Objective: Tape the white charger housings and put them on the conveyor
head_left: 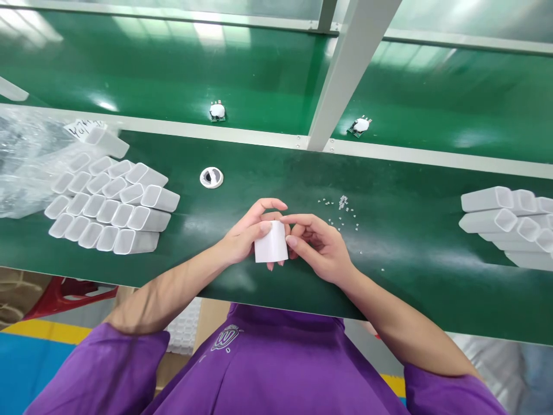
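Note:
A short white plastic housing [271,243] is held over the table in front of my body. My left hand [248,233] wraps around it from the left, thumb on its upper face and fingertips showing beneath. At its right side, my right hand [319,245] is closed, with the thumb against the edge and the index finger reaching over the top corner. Whether a small part sits between those right fingers is hidden. To the right lie several tiny clear plastic pieces [343,202], scattered on the green table [268,178].
Stacked white hollow housings [103,210] stand on the left beside a clear plastic bag [26,167]. More housings [514,219] lie at the far right. A white tape roll [211,177] rests behind my hands. Two small circuit boards [217,111] sit beyond the metal post [345,75] and rail.

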